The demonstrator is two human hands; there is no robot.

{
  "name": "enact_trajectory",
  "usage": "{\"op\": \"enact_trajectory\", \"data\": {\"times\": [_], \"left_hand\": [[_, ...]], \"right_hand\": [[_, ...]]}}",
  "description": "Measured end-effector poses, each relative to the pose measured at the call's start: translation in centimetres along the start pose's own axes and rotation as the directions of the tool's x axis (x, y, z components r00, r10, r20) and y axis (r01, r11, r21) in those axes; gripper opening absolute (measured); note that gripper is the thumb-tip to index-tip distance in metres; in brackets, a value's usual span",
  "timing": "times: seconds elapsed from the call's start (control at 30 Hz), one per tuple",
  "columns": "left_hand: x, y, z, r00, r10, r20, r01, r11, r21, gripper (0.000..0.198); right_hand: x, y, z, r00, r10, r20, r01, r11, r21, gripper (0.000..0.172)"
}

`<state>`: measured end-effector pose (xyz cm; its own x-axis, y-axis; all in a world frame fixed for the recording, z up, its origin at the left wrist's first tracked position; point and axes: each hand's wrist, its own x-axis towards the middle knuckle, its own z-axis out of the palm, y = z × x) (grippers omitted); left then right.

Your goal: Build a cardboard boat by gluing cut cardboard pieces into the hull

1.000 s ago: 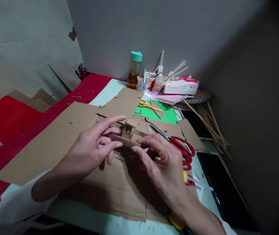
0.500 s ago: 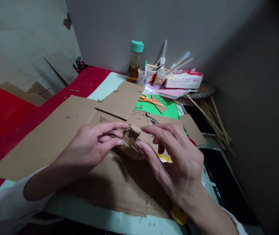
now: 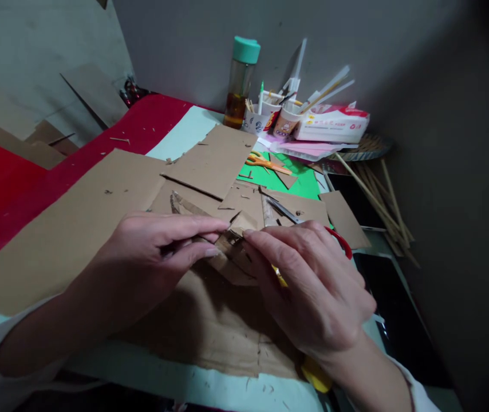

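A small folded cardboard piece (image 3: 243, 221) sits between my hands, over a larger cut cardboard shape (image 3: 229, 264) with a pointed far end. My left hand (image 3: 154, 249) pinches the small piece's left edge, thumb below and fingers above. On the other side, the fingertips of my right hand (image 3: 313, 280) press its right edge; the right thumb is mostly hidden. Just beyond my right hand lie red-handled scissors (image 3: 285, 210), partly covered by it. A yellow-handled tool (image 3: 315, 375) pokes out beneath my right wrist.
Flat cardboard sheets (image 3: 68, 223) cover the left and far parts of the table. Orange scissors (image 3: 265, 163) rest on green paper. Behind stand a bottle (image 3: 238, 86), paper cups (image 3: 286, 121) with sticks and a tissue pack (image 3: 332, 123). A black phone-like slab (image 3: 394, 309) lies right.
My right fingertips have come down onto the small cardboard piece, its top now tilted. My left fingers have closed in on it. The whole view has shifted slightly.
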<state>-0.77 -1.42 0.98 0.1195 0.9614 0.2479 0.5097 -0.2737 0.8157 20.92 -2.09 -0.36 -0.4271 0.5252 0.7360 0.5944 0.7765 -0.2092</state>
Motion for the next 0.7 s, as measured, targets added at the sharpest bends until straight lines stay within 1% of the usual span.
{"op": "enact_trajectory", "data": {"times": [0.13,0.3,0.4,0.57,0.7], "left_hand": [[-0.2,-0.1,0.1,1.0,0.015,-0.023,-0.015,1.0,-0.002,0.02],[-0.4,0.0,0.2,0.999,0.021,-0.033,-0.022,1.0,-0.018,0.02],[-0.3,0.0,0.2,0.999,0.005,-0.039,-0.006,1.0,-0.024,0.018],[0.0,-0.2,0.1,0.998,-0.024,-0.056,0.021,0.998,-0.061,0.012],[0.8,-0.4,-0.2,0.997,-0.068,-0.046,0.063,0.994,-0.092,0.01]], "right_hand": [[-0.1,-0.2,0.0,1.0,0.01,0.002,-0.01,1.0,0.02,0.03],[0.1,-0.4,0.1,0.999,0.03,-0.044,-0.029,0.999,0.019,0.027],[0.4,-0.4,0.2,0.998,0.034,-0.044,-0.035,0.999,-0.003,0.021],[1.1,-0.4,-0.1,1.0,0.026,-0.01,-0.026,1.0,-0.011,0.012],[1.2,-0.1,-0.5,0.999,0.04,-0.012,-0.039,0.998,0.04,0.014]]}}
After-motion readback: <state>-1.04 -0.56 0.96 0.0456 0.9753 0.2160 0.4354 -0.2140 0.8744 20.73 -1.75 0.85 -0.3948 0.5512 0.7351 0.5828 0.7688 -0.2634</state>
